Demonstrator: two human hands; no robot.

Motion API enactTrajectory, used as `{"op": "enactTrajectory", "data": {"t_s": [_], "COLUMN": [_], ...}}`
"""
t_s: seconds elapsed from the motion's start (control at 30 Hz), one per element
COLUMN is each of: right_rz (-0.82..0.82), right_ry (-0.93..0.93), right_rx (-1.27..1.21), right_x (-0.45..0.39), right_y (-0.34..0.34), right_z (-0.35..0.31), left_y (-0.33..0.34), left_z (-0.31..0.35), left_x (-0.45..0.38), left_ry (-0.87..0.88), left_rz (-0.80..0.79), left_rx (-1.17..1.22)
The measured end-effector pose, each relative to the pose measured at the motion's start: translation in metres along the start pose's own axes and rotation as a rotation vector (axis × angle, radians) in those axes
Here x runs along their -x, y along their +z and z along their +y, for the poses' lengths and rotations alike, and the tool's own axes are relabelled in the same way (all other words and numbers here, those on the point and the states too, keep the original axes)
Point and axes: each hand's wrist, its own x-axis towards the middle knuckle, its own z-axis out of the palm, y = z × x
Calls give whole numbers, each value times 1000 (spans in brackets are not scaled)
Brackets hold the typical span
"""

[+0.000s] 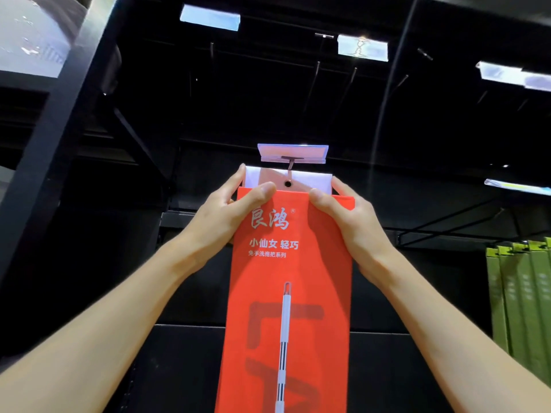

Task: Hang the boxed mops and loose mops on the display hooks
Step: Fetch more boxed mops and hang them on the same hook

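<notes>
two bare forearms reach up from the lower corners of the view and meet at a tall red mop box (286, 293). its long axis runs straight up and down through the middle of the view, the bottom end cut off by the lower edge, the top end pointing up toward the dark display rack (44, 162). the printed face is turned toward the camera, with white characters near the top and a picture of a white mop handle running lengthwise below them.

left hand (226, 216) clamps the upper left corner of the box, thumb pressed flat on the red front, fingers wrapped round behind the white hang tab (310, 178). right hand (346, 222) clamps the upper right corner the same way, thumb on the front, fingers curled over the side and back. both grips are closed on the box.

the white tab stands up from the top of the box, with a round hole (288, 183) at its centre. a metal display hook (290, 166) comes down to just above that hole; whether its tip has entered the hole cannot be told. a clear price tag holder (293, 152) sits on the front of that hook, directly above the tab.

more bare hooks and tag holders hang higher up on the rack. green boxes (521, 299) hang upright at the right edge, well apart from the red one.
</notes>
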Motion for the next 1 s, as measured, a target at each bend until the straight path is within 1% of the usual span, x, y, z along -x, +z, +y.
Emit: {"op": "enactTrajectory", "data": {"t_s": [0.17, 0.4, 0.6, 0.7, 0.73, 0.8, 0.87, 1.0], "right_rz": [-36, -28, -29, 20, 60, 138, 188, 188], "right_ry": [17, 58, 57, 85, 79, 34, -11, -54], "right_rx": [-8, -28, -40, -31, 8, 161, 238, 172], "right_x": [-3, -1, 3, 9, 11, 20, 36, 69], "right_y": [-1, 2, 2, 5, 6, 9, 15, 26], "right_z": [11, 31, 37, 39, 45, 54, 59, 74], "left_y": [0, 2, 2, 4, 6, 13, 19, 26], "left_z": [-8, -22, -29, -40, -45, -56, -68, -79], "left_x": [-3, -2, -3, 7, 15, 33, 51, 77], "left_ry": [-21, -57, -35, 21, 34, 49, 67, 75], "left_rz": [-6, -17, -17, -15, 15, 98, 143, 158], "left_rx": [-27, -59, -85, -55, -41, -33, -85, -126]}}
